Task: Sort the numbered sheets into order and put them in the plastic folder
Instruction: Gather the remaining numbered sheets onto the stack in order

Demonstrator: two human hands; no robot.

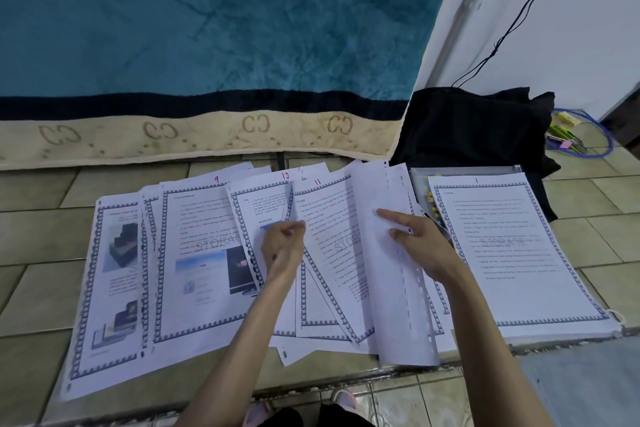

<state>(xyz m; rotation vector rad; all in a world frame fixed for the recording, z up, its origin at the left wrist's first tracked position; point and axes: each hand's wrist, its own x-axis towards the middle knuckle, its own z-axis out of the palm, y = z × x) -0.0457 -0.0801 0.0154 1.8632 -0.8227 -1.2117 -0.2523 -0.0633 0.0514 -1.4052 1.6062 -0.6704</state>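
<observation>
Several printed sheets with blue borders and red handwritten numbers lie fanned out on the tiled floor. Sheet 9 [197,253] lies left of centre, sheet 11 [332,253] in the middle. My left hand [282,246] pinches the edge of a lifted sheet between the sheet marked 13 [252,208] and sheet 11. My right hand [420,246] rests with straight fingers on a turned-over sheet with punched holes [391,305]. Sheet 1 [512,253] lies at the right on top of the clear plastic folder [460,172], whose top edge shows behind it.
A blue, black and beige blanket [207,45] hangs over the bed edge just behind the sheets. A black cloth heap [485,128] lies behind the folder, with a blue cable and small coloured items [568,142] at the far right. A black cord [502,38] runs down the white wall.
</observation>
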